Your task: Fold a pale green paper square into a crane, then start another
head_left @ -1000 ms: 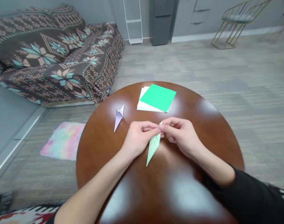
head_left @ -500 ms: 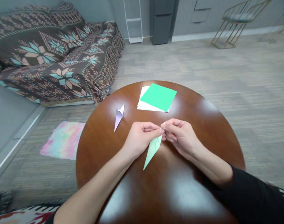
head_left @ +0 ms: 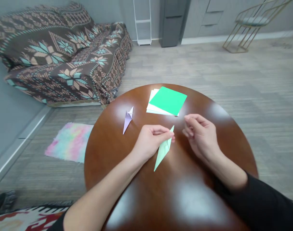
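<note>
Head view: left grip (head_left: 150, 141) pinched a part-folded pale green paper spear (head_left: 163, 152) mid-frame, right grip (head_left: 201, 136) empty and slack; a lilac folded paper figure (head_left: 127, 119) looked done, the stacked green-topped square sheets (head_left: 168, 100) unfolded.

- A lilac folded paper shape (head_left: 128, 119) lies on the round brown tabletop (head_left: 185, 202), left of its middle.
- A paper stack (head_left: 167, 101) with a green top sheet sits near the far edge.
- A patterned sofa throw (head_left: 59, 54) fills the far left.
- A pastel cloth (head_left: 70, 142) lies on the floor, left.
- A gold wire chair (head_left: 252, 24) stands far right.
</note>
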A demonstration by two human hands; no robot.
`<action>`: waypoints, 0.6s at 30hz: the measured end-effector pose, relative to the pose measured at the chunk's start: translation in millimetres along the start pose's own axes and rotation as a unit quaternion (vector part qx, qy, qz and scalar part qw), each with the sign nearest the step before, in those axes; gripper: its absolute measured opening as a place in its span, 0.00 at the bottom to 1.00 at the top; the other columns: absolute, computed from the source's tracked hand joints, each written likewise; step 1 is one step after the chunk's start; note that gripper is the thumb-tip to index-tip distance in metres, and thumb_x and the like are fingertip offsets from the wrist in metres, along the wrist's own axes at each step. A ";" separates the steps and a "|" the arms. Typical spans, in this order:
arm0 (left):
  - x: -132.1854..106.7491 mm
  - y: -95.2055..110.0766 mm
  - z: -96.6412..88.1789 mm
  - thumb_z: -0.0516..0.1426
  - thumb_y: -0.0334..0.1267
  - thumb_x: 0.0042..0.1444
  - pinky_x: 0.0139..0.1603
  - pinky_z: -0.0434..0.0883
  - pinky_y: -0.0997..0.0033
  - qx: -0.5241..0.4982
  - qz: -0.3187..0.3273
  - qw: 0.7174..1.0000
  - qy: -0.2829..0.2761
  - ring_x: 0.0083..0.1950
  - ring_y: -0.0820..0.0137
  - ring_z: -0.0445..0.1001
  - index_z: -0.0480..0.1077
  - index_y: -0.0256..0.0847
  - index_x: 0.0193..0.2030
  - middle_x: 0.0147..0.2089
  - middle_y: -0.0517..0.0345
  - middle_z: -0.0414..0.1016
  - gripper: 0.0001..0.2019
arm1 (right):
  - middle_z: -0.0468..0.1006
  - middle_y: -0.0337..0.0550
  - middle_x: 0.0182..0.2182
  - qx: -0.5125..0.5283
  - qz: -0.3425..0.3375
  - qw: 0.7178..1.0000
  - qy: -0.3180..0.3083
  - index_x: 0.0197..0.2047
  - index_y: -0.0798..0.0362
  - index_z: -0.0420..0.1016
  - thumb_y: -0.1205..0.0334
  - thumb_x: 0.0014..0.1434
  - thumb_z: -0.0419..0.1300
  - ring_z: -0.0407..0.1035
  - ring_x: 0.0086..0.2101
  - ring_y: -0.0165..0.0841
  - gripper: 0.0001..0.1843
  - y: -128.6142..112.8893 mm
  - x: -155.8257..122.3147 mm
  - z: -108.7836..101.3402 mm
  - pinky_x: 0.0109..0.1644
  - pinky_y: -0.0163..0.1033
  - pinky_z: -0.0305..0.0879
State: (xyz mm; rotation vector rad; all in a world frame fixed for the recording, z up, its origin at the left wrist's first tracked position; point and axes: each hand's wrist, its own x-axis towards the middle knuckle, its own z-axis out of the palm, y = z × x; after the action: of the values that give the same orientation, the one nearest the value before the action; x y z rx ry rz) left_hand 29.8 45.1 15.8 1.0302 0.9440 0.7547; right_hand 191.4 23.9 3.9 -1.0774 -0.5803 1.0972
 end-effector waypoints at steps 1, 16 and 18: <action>1.5 -1.1 -1.2 0.70 0.39 0.49 0.34 0.70 0.74 -0.008 0.025 0.999 0.023 0.30 0.72 0.75 0.81 0.35 0.32 0.31 0.52 0.82 0.09 | 0.63 0.29 0.16 -0.036 -0.006 0.999 -0.031 0.30 0.53 0.76 0.59 0.53 0.72 0.52 0.16 0.22 0.10 2.2 -1.6 -0.3 0.20 0.31 0.47; 14.6 -21.7 -8.4 0.71 0.41 0.45 0.40 0.69 0.72 -0.017 0.105 0.993 0.050 0.34 0.71 0.75 0.79 0.36 0.32 0.32 0.56 0.80 0.12 | 0.71 0.35 0.22 -0.240 -0.064 0.958 -0.142 0.30 0.51 0.72 0.57 0.59 0.63 0.63 0.21 0.29 0.09 34.0 -12.7 3.3 0.26 0.36 0.60; 13.7 -25.2 -7.5 0.71 0.40 0.45 0.40 0.69 0.71 -0.023 0.109 0.993 0.048 0.34 0.71 0.74 0.80 0.35 0.32 0.31 0.56 0.80 0.11 | 0.71 0.34 0.20 -0.235 -0.068 0.960 -0.134 0.28 0.51 0.72 0.59 0.56 0.63 0.63 0.21 0.29 0.08 36.0 -13.2 4.1 0.26 0.36 0.60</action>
State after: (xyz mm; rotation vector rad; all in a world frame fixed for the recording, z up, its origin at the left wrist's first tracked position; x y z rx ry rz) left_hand 30.7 51.1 -13.3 1.0759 0.9012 1.0113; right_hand 167.9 15.6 -25.5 -1.2782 -1.1571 1.0134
